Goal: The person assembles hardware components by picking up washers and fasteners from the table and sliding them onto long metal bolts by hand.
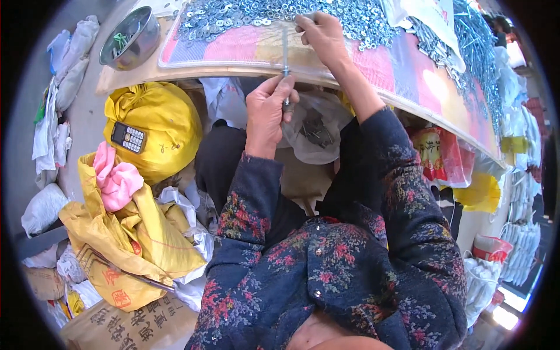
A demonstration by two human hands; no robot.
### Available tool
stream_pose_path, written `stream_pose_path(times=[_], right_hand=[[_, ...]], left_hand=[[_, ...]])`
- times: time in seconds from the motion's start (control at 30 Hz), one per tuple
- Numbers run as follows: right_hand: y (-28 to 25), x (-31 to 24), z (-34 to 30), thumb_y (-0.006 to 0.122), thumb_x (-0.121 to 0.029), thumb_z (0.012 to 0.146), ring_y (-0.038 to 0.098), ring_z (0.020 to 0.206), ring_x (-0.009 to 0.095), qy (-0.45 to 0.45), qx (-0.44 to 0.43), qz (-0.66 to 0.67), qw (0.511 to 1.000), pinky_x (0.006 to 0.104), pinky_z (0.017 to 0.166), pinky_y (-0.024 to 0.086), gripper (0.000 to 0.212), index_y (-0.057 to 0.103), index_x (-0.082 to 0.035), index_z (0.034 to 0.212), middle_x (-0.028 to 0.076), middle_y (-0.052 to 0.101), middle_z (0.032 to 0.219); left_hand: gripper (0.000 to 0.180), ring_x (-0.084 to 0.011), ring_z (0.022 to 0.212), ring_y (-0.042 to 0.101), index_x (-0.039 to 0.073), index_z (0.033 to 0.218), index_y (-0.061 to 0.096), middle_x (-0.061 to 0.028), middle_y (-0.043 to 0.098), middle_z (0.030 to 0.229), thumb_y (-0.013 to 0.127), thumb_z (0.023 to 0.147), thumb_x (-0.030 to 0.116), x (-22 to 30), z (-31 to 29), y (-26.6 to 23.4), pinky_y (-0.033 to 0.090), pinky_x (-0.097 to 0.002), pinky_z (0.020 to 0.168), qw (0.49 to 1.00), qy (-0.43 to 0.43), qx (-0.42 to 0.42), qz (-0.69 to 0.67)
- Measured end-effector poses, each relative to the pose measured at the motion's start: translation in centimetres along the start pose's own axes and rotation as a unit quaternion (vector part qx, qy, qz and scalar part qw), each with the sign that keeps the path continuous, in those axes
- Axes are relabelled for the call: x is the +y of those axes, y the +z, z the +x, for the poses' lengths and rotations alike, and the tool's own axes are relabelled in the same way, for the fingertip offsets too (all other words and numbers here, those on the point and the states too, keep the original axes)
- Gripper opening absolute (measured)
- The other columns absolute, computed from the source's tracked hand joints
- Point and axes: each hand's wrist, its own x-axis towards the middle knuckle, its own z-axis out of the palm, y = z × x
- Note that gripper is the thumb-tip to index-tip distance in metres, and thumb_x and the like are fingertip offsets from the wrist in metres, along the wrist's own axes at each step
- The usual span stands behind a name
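Observation:
My left hand (269, 108) is closed around the lower part of a long thin metal bolt (286, 52). The bolt stands roughly upright, with ring-like metal pieces just above my fingers and its lower end showing below them. Over the table's near part, to the right of the bolt's upper end, my right hand (321, 38) has its fingers bent together. Whatever those fingertips hold, if anything, is too small to make out. Just beyond both hands spreads a pile of silver washers (233, 14), with smaller metal nuts or rings (373, 35) on its right.
A striped sheet (227, 46) covers the table. A metal bowl (131, 38) stands at its left; long bolts (475, 35) are heaped at the right. Under the edge hangs a clear plastic bag (315, 137). A phone (129, 137) lies on a yellow sack (175, 122).

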Motion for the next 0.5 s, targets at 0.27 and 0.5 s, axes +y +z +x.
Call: stream_pose_path(times=[0.27, 0.5], right_hand=[[-3.0, -1.1, -4.7, 0.057, -0.013, 0.093, 0.039, 0.048, 0.005, 0.209, -0.018, 0.487, 0.848, 0.0204, 0.043, 0.030, 0.020, 0.059, 0.005, 0.083, 0.008, 0.061, 0.073], [-5.2, 5.1, -3.8, 0.054, -0.014, 0.095, 0.038, 0.049, 0.004, 0.090, -0.060, 0.484, 0.868, 0.0195, 0.046, 0.031, 0.016, 0.058, 0.002, 0.094, 0.007, 0.063, 0.081]], left_hand=[[0.021, -0.0019, 0.051, 0.045, 0.001, 0.101, 0.067, 0.0003, 0.058, 0.067, 0.067, 0.087, 0.017, -1.3, -0.2, 1.0, 0.030, -0.0162, 0.039, 0.992, -0.044, -0.096, 0.074], [0.025, -0.0034, 0.050, 0.045, 0.001, 0.100, 0.065, -0.0012, 0.059, 0.070, 0.068, 0.087, 0.022, -3.2, 0.4, 2.9, 0.031, -0.0151, 0.039, 0.979, -0.117, -0.168, 0.010]])
